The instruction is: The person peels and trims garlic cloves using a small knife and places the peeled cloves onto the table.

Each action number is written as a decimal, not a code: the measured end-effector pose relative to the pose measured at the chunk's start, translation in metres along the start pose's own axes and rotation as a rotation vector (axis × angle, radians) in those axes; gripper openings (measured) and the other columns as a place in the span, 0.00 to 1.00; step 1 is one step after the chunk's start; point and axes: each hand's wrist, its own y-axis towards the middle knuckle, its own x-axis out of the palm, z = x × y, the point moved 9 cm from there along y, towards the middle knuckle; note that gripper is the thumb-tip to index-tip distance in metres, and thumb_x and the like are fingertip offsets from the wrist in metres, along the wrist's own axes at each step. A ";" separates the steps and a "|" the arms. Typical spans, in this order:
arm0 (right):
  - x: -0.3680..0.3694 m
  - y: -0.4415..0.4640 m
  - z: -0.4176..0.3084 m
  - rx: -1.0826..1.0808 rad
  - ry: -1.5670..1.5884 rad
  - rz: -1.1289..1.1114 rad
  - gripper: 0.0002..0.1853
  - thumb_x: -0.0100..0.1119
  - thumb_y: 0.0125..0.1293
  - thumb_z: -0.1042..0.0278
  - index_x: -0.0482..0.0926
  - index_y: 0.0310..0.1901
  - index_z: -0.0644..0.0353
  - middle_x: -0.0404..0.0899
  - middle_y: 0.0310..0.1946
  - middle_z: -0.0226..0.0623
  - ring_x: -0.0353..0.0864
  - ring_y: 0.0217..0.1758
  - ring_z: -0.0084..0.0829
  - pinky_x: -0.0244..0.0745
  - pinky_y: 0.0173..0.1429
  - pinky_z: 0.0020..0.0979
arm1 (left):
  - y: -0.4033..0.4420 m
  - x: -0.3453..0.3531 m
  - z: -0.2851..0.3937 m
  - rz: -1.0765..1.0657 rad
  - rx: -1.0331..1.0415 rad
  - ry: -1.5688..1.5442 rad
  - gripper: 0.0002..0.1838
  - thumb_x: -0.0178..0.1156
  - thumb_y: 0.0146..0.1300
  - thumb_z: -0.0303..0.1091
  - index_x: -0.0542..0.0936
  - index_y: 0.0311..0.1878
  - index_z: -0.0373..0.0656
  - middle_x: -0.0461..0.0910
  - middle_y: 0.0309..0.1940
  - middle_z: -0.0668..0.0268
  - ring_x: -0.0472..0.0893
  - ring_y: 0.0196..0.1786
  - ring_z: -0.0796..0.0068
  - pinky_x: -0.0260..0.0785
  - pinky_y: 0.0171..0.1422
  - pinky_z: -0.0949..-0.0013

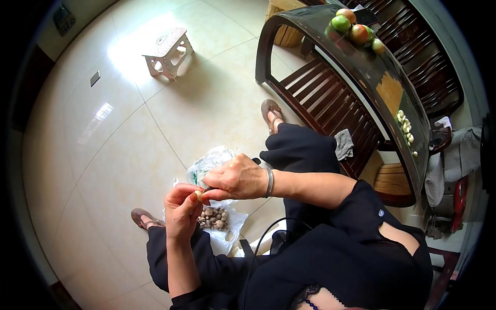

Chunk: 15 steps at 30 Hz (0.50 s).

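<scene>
Between the thumb and fingers of my left hand (pixel 181 209) is a small pale, round piece (pixel 199 195), perhaps a clove or nut. My right hand (pixel 236 178) is closed on a small dark tool, probably a knife, whose tip touches the piece; most of it is hidden in the fingers. Below both hands, small brown lumps (pixel 214 219) lie on a white plastic bag (pixel 235 222). More crumpled plastic (pixel 214 157) shows just behind my right hand.
A dark table (pixel 356 62) curves along the right, bearing red-green fruit (pixel 358 34) and several pale peeled pieces (pixel 404 126). A grey cloth (pixel 343 144) hangs at its slatted lower shelf (pixel 330 98). A folding stool (pixel 168 49) stands on the tiled floor.
</scene>
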 end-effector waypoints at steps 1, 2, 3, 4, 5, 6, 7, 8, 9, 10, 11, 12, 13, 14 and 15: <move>0.001 0.000 0.000 -0.001 0.000 -0.008 0.22 0.46 0.60 0.44 0.67 0.22 0.56 0.72 0.16 0.36 0.75 0.18 0.39 0.68 0.21 0.35 | 0.000 0.001 0.001 0.000 0.000 -0.001 0.10 0.60 0.57 0.34 0.74 0.35 0.37 0.75 0.21 0.66 0.66 0.16 0.86 0.56 0.19 0.85; 0.001 0.000 0.000 -0.001 0.000 -0.009 0.22 0.46 0.60 0.44 0.67 0.22 0.56 0.72 0.16 0.36 0.75 0.18 0.39 0.68 0.21 0.35 | 0.000 0.001 0.001 0.007 0.006 0.013 0.10 0.60 0.57 0.33 0.74 0.35 0.36 0.75 0.21 0.67 0.64 0.15 0.87 0.55 0.19 0.85; 0.001 0.000 0.000 -0.001 -0.007 -0.013 0.22 0.47 0.60 0.44 0.67 0.22 0.56 0.72 0.16 0.36 0.75 0.18 0.39 0.68 0.21 0.35 | 0.000 0.001 0.002 0.014 0.011 0.026 0.09 0.59 0.58 0.33 0.74 0.35 0.36 0.75 0.21 0.67 0.63 0.14 0.87 0.54 0.19 0.85; 0.002 0.000 0.000 -0.003 -0.012 -0.017 0.22 0.47 0.60 0.44 0.67 0.21 0.56 0.72 0.16 0.36 0.75 0.18 0.39 0.69 0.21 0.35 | 0.000 0.002 0.003 0.016 0.011 0.026 0.09 0.59 0.58 0.33 0.74 0.35 0.36 0.75 0.21 0.67 0.63 0.14 0.87 0.54 0.19 0.85; 0.003 0.000 -0.001 -0.004 -0.010 -0.018 0.22 0.47 0.60 0.44 0.67 0.21 0.56 0.72 0.16 0.36 0.75 0.18 0.39 0.69 0.21 0.35 | 0.000 0.002 0.003 0.019 0.011 0.023 0.09 0.59 0.58 0.33 0.74 0.35 0.36 0.74 0.21 0.68 0.62 0.14 0.87 0.53 0.18 0.85; 0.003 0.001 -0.001 -0.007 -0.014 -0.016 0.22 0.47 0.60 0.44 0.67 0.21 0.56 0.72 0.16 0.36 0.75 0.18 0.39 0.69 0.21 0.35 | 0.000 0.002 0.003 0.020 0.011 0.021 0.09 0.58 0.58 0.33 0.74 0.35 0.36 0.74 0.21 0.68 0.61 0.14 0.87 0.52 0.18 0.85; 0.002 0.001 -0.001 -0.009 -0.018 -0.013 0.22 0.47 0.60 0.44 0.67 0.21 0.56 0.72 0.16 0.36 0.75 0.18 0.39 0.69 0.21 0.35 | 0.000 0.001 0.003 0.022 0.011 0.021 0.09 0.58 0.58 0.33 0.74 0.35 0.36 0.74 0.21 0.68 0.61 0.14 0.87 0.52 0.18 0.85; 0.002 0.001 -0.001 -0.009 -0.017 -0.014 0.22 0.47 0.60 0.44 0.67 0.21 0.56 0.72 0.16 0.36 0.75 0.18 0.39 0.69 0.21 0.35 | 0.000 0.001 0.003 0.020 0.021 0.002 0.09 0.58 0.58 0.33 0.75 0.36 0.35 0.75 0.21 0.65 0.61 0.14 0.88 0.51 0.18 0.84; 0.002 0.001 -0.001 -0.013 -0.025 -0.019 0.22 0.48 0.60 0.44 0.67 0.21 0.56 0.72 0.16 0.36 0.75 0.18 0.38 0.69 0.21 0.34 | 0.000 0.000 0.002 0.019 0.032 -0.018 0.10 0.58 0.58 0.32 0.75 0.37 0.34 0.75 0.21 0.63 0.60 0.14 0.88 0.49 0.17 0.83; 0.002 0.000 -0.002 -0.017 -0.030 -0.024 0.22 0.48 0.60 0.45 0.67 0.21 0.56 0.72 0.16 0.35 0.75 0.18 0.38 0.69 0.21 0.34 | 0.000 -0.001 0.001 0.022 0.031 -0.018 0.10 0.58 0.58 0.32 0.75 0.37 0.34 0.75 0.21 0.63 0.60 0.14 0.88 0.49 0.17 0.83; 0.002 0.000 -0.002 -0.019 -0.024 -0.026 0.22 0.48 0.60 0.45 0.67 0.21 0.56 0.72 0.16 0.35 0.75 0.18 0.38 0.69 0.21 0.34 | 0.000 -0.001 0.000 0.017 0.025 -0.013 0.10 0.58 0.59 0.32 0.75 0.37 0.34 0.75 0.22 0.63 0.60 0.14 0.88 0.49 0.18 0.84; 0.001 0.000 -0.002 -0.027 -0.032 -0.015 0.21 0.48 0.60 0.45 0.68 0.21 0.56 0.72 0.16 0.35 0.75 0.18 0.38 0.68 0.21 0.33 | -0.001 -0.002 0.000 0.019 0.020 -0.004 0.10 0.57 0.59 0.32 0.75 0.37 0.34 0.75 0.22 0.64 0.60 0.14 0.88 0.49 0.18 0.84; 0.001 0.001 -0.003 -0.037 -0.029 -0.004 0.21 0.49 0.60 0.46 0.68 0.21 0.56 0.72 0.16 0.35 0.75 0.18 0.37 0.68 0.20 0.33 | -0.002 -0.002 0.000 0.040 0.017 0.003 0.10 0.56 0.59 0.32 0.75 0.38 0.33 0.75 0.23 0.66 0.61 0.15 0.88 0.49 0.18 0.84; 0.001 0.001 -0.004 -0.043 -0.040 -0.002 0.20 0.49 0.59 0.47 0.68 0.21 0.55 0.71 0.16 0.35 0.75 0.17 0.36 0.68 0.20 0.32 | -0.002 -0.004 -0.001 0.064 -0.003 -0.006 0.10 0.56 0.59 0.32 0.75 0.39 0.33 0.75 0.24 0.67 0.61 0.15 0.88 0.49 0.18 0.84; -0.001 0.001 -0.006 -0.059 -0.047 0.014 0.19 0.50 0.59 0.47 0.68 0.22 0.55 0.71 0.15 0.35 0.75 0.17 0.34 0.68 0.19 0.31 | -0.003 -0.006 -0.002 0.096 -0.023 -0.015 0.10 0.56 0.59 0.31 0.75 0.39 0.33 0.74 0.24 0.68 0.61 0.16 0.88 0.49 0.18 0.83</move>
